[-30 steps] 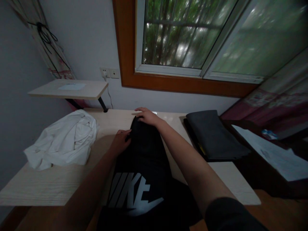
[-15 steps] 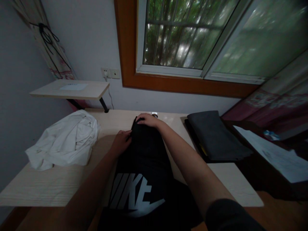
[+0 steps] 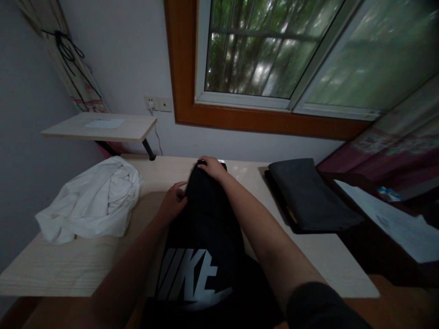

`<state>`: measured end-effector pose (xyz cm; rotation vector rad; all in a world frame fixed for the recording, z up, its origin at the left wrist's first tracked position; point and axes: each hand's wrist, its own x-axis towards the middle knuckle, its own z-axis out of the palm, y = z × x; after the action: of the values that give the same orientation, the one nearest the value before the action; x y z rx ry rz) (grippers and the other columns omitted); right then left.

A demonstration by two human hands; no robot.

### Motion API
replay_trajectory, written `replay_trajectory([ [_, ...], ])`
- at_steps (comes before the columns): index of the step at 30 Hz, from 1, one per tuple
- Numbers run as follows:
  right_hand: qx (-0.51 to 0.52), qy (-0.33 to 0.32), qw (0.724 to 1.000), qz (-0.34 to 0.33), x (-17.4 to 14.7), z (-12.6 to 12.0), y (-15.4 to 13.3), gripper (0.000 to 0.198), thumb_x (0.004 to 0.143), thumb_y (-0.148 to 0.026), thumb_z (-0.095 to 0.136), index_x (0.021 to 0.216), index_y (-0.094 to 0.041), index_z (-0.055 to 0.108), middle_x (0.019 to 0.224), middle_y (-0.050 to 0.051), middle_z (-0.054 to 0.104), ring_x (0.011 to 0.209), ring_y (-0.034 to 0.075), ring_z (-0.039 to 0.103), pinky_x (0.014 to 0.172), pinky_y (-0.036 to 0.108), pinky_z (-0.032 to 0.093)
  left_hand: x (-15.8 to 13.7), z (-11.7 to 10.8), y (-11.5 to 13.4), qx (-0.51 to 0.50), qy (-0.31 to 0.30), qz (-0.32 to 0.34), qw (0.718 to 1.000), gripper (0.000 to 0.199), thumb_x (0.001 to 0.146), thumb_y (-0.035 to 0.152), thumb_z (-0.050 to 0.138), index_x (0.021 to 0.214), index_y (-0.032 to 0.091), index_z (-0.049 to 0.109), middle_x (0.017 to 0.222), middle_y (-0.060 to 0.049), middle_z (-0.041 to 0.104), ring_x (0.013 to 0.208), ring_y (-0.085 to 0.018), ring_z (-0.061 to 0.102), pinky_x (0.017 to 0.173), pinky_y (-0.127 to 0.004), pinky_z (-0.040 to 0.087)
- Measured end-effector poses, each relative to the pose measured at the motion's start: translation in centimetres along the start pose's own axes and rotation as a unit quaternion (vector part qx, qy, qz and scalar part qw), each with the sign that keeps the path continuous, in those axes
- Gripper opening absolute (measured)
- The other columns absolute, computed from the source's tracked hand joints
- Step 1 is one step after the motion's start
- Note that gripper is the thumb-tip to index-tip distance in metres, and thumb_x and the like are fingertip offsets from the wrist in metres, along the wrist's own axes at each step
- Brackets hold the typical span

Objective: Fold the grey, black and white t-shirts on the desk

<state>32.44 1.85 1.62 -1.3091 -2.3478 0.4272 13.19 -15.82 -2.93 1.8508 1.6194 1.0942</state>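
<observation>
A black garment point(image 3: 206, 219) with large pale letters and a swoosh lies lengthwise before me, its near part hanging past the table's front edge. Its exact kind I cannot make out. My right hand point(image 3: 213, 168) grips the far end, fingers bent over the edge. At the left edge is my left hand point(image 3: 172, 203), fingers curled against the cloth and the index finger lifted a little. A small shiny object behind my right hand is mostly hidden.
The light wooden table point(image 3: 85, 269) carries a crumpled white cloth point(image 3: 99, 201) on the left, beneath a small raised shelf point(image 3: 99, 125). Folded dark grey cloth point(image 3: 308, 194) lies at the right. Beyond it, papers point(image 3: 387, 219) rest on dark furniture. A window point(image 3: 257, 55) is behind.
My right hand has shifted slightly away from me with the garment's far end, which now looks narrower and more rounded. My left index finger has lifted from the cloth's edge.
</observation>
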Motion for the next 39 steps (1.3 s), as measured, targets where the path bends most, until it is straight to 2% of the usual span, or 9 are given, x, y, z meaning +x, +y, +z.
replay_trajectory([
  [4,-0.069,0.010,0.997,0.033,-0.1,1.4,-0.1,0.043,0.092,-0.033,0.073,0.133,-0.024,0.064,0.108,0.011,0.074,0.107,0.027,0.066,0.096,0.037,0.049,0.1,0.1,-0.2,0.033,-0.008,-0.032,0.999,0.060,0.076,0.017,0.059,0.135,0.016,0.052,0.072,0.004,0.060,0.069,-0.018,0.062,0.073,-0.033,0.050],
  [11,-0.088,0.068,0.993,0.048,0.4,2.7,-0.7,0.036,0.091,-0.033,0.074,0.125,-0.024,0.066,0.105,0.011,0.074,0.111,0.029,0.063,0.100,0.041,0.046,0.0,-0.5,-0.5,0.091,0.005,-0.028,0.995,0.058,0.077,0.019,0.060,0.135,0.018,0.052,0.078,0.001,0.066,0.074,-0.020,0.064,0.076,-0.035,0.051],
  [16,-0.097,0.104,0.990,0.016,0.3,3.1,-0.9,0.033,0.098,-0.026,0.062,0.131,-0.021,0.063,0.122,0.014,0.068,0.118,0.029,0.056,0.107,0.044,0.041,0.0,-0.8,-0.4,0.159,-0.005,0.001,0.987,0.046,0.077,0.018,0.061,0.122,0.021,0.063,0.077,-0.001,0.066,0.081,-0.023,0.063,0.080,-0.038,0.050],
  [20,-0.107,0.105,0.989,0.010,-0.9,3.1,0.5,0.037,0.096,-0.021,0.061,0.133,-0.020,0.061,0.133,0.015,0.059,0.121,0.029,0.053,0.106,0.043,0.043,0.0,-0.8,-0.6,0.193,-0.016,0.023,0.981,0.045,0.078,0.018,0.061,0.123,0.022,0.066,0.081,-0.002,0.069,0.084,-0.025,0.061,0.084,-0.040,0.049],
  [25,-0.119,0.085,0.989,-0.025,-3.4,2.4,3.2,0.031,0.093,-0.015,0.061,0.123,-0.019,0.063,0.130,0.013,0.058,0.119,0.029,0.053,0.106,0.044,0.045,0.2,-0.6,-1.0,0.220,-0.032,0.057,0.973,0.034,0.084,0.018,0.058,0.115,0.023,0.071,0.093,-0.004,0.072,0.092,-0.024,0.063,0.097,-0.043,0.046],
  [32,-0.121,0.094,0.986,-0.066,-9.6,1.3,5.3,0.019,0.096,-0.022,0.058,0.113,-0.020,0.067,0.124,0.013,0.061,0.120,0.030,0.053,0.106,0.046,0.047,0.5,-0.4,-1.8,0.225,-0.030,0.061,0.972,0.030,0.089,0.020,0.056,0.113,0.024,0.073,0.096,-0.005,0.072,0.094,-0.024,0.063,0.094,-0.042,0.047],
  [35,-0.126,0.091,0.987,-0.044,-12.7,0.8,5.8,0.024,0.100,-0.029,0.054,0.118,-0.023,0.069,0.124,0.011,0.064,0.121,0.030,0.053,0.107,0.047,0.047,0.4,-0.3,-1.8,0.225,-0.025,0.064,0.972,0.028,0.090,0.021,0.055,0.111,0.024,0.073,0.098,-0.005,0.072,0.095,-0.025,0.063,0.096,-0.043,0.047],
  [39,-0.140,0.092,0.986,-0.024,-16.1,0.1,5.8,0.036,0.103,-0.034,0.051,0.133,-0.024,0.066,0.141,0.011,0.060,0.130,0.031,0.049,0.112,0.049,0.044,0.3,-0.3,-1.6,0.219,-0.020,0.073,0.973,0.026,0.090,0.021,0.056,0.109,0.022,0.074,0.097,-0.006,0.072,0.092,-0.025,0.064,0.096,-0.045,0.047],
])
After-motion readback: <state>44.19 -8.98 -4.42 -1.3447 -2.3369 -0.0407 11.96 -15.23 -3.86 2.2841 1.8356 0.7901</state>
